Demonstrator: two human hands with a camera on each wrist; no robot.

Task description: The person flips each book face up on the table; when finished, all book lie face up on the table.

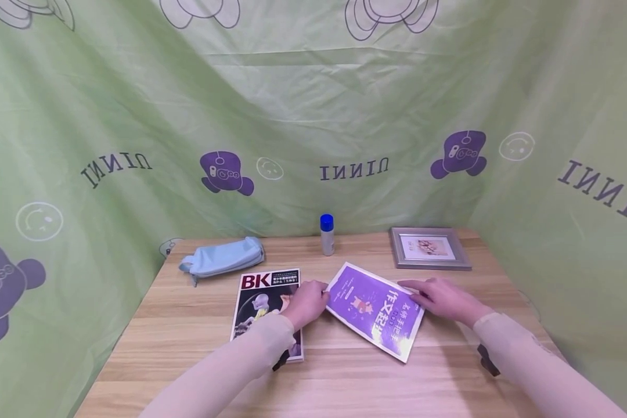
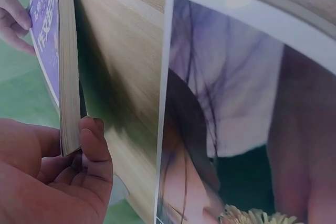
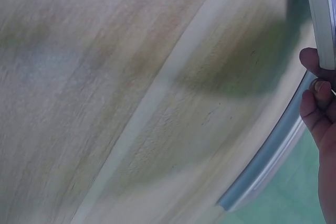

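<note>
Reaching over the wooden counter (image 1: 339, 389) in pale sleeves (image 1: 230, 366), a person holds a purple book (image 1: 371, 310) between two hands, in the middle of the counter and nearer than the bottle behind. The left hand (image 1: 309, 303) has its grip closed on the book's left corner: the left wrist view shows the thumb side against one face and curled fingers against the other, with only the book's thickness between. The right hand (image 1: 449, 297) has its grip on the book's right end, the forefinger lying along the upper edge in the head view; the right wrist view shows a fingertip against the book and other fingers bent in beneath it. The cover faces up, set aslant, and a shadow falls on the counter beside it.

Just left of the book lies a magazine (image 1: 258, 305) marked BK, partly hidden by the left forearm. Farther back, a light blue pencil case (image 1: 224, 258) lies on the left, a bottle (image 1: 327, 238) with a blue cap stands upright near the middle, and a silvery picture frame (image 1: 429, 248) lies on the right. Behind everything hangs a green printed cloth (image 1: 303, 116).
</note>
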